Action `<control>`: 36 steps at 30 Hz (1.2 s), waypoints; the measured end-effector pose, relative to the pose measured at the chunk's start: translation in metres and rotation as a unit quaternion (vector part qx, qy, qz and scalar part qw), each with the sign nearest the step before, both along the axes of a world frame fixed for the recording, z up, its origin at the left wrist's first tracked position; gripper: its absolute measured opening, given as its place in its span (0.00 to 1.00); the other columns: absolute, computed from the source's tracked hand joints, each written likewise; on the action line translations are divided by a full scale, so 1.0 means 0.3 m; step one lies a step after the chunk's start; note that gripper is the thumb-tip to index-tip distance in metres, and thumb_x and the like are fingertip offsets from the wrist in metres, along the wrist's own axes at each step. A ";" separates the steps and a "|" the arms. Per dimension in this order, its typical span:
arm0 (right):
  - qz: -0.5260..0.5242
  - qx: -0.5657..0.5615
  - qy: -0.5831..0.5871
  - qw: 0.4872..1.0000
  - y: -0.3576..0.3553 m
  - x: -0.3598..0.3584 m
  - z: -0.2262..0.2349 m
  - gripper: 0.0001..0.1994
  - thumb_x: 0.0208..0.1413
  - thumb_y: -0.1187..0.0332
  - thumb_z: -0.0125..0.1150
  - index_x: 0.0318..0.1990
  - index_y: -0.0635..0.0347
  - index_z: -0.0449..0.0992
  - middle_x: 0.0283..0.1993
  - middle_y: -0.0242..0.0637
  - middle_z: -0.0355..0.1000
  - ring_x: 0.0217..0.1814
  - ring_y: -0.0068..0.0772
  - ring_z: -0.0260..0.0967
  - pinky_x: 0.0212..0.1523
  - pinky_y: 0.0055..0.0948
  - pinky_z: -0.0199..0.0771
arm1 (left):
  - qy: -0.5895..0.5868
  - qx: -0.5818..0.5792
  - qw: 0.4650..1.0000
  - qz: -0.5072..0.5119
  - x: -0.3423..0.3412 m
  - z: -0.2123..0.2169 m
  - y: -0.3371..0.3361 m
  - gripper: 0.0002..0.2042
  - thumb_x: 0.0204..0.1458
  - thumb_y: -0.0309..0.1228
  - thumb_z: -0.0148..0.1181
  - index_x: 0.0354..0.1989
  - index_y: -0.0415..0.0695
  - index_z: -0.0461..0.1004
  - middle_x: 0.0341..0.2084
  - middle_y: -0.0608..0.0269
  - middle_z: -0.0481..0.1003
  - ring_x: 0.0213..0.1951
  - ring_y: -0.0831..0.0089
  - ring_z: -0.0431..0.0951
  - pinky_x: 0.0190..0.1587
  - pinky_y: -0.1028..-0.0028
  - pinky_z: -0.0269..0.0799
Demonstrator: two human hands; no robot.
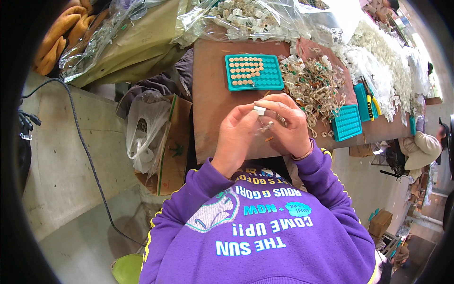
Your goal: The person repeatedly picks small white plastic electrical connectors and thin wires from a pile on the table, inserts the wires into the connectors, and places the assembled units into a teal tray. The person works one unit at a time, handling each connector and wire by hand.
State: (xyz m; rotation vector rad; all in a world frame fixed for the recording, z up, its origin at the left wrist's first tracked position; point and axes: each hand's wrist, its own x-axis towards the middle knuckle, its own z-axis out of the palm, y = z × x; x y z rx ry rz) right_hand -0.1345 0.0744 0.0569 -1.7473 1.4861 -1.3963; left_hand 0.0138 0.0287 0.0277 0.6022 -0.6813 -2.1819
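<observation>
Over the table's near edge, my left hand and my right hand meet, fingertips pinched together. Between them is a small white block, gripped from both sides. Thin clear or pale strands seem to hang under it by my right hand's fingers, too fine to make out. Just beyond my hands lies a teal tray with rows of round tan pieces in part of its pockets. Right of the tray, close to my right hand, is a tangled heap of small wired parts.
A second teal tray and yellow-handled tools lie right of the heap. Clear bags of white parts line the back. A cardboard box with a plastic bag stands at left. Another person sits far right.
</observation>
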 end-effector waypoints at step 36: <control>-0.130 0.019 0.343 0.930 -0.014 -0.081 -0.049 0.05 0.50 0.72 0.64 0.36 0.57 0.80 0.35 0.37 0.75 0.39 0.42 0.74 0.39 0.36 0.76 | 0.191 0.024 0.980 0.042 0.049 -0.120 -0.031 0.07 0.63 0.26 0.53 0.48 0.43 0.70 0.44 0.50 0.75 0.48 0.60 0.78 0.54 0.60 0.74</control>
